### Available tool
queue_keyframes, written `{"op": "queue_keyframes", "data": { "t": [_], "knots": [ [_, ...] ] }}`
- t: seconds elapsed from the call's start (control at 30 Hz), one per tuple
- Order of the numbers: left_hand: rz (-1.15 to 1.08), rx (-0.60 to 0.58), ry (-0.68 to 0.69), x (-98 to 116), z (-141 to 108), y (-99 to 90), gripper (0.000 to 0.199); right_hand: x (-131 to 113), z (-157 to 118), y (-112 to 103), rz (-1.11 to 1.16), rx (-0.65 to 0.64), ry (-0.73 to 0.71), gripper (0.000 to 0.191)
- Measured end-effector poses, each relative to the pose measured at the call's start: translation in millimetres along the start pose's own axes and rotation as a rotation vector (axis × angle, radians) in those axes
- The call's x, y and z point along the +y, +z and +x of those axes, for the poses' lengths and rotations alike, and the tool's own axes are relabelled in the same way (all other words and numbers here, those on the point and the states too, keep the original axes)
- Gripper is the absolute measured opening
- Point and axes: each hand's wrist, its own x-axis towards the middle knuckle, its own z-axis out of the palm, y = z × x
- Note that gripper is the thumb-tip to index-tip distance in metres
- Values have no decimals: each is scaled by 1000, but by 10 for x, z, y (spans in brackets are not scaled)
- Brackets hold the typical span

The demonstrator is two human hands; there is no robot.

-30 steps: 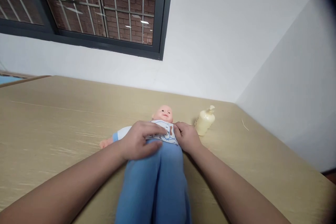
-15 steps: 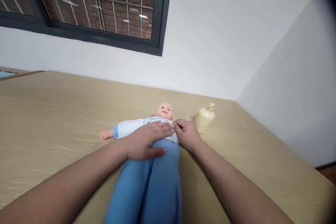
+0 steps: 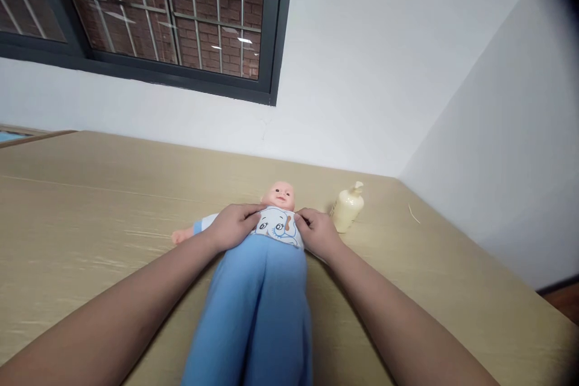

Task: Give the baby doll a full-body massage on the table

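Observation:
A baby doll [image 3: 281, 195] lies on its back on the tabletop, its head toward the wall. It wears a white shirt [image 3: 275, 224] with a blue cartoon face and long light-blue trousers [image 3: 262, 295]. On the left side of the chest, my left hand [image 3: 235, 226] has its fingers closed on the shirt's edge near the shoulder. My right hand [image 3: 319, 232] pinches the shirt on the other side. One sleeved arm of the doll sticks out past my left wrist; the other is mostly hidden by my right hand.
A pale yellow pump bottle [image 3: 347, 210] stands just beyond my right hand. A thin curved strip [image 3: 413, 213] lies farther right on the wooden table [image 3: 429, 271]. A white wall and a barred window [image 3: 181, 18] rise behind.
My left hand has moved from lying flat across the doll's belly to the left side of its chest, uncovering the printed face. My right hand stays at the shirt.

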Motion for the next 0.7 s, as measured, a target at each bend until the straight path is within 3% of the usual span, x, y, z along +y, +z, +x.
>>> {"op": "queue_keyframes", "data": {
  "t": [0.17,0.27,0.33,0.47,0.53,0.7],
  "knots": [
    [-19,-2,6,-8,11,10,44,-29,-1,-24,57,58,6,25],
    [-51,5,27,-44,20,22,44,-181,-71,-58,48,152,-157,24],
    [-68,7,38,-73,27,28,43,-364,-170,-82,55,141,-334,25],
    [-85,5,32,-91,31,39,41,-777,-435,-106,70,-193,-694,37],
    [-96,-1,13,-74,31,44,40,-902,-529,-100,55,-278,-751,42],
    [-180,-24,-1,-17,33,44,30,-789,-448,-65,15,-234,-724,46]
  ]
}}
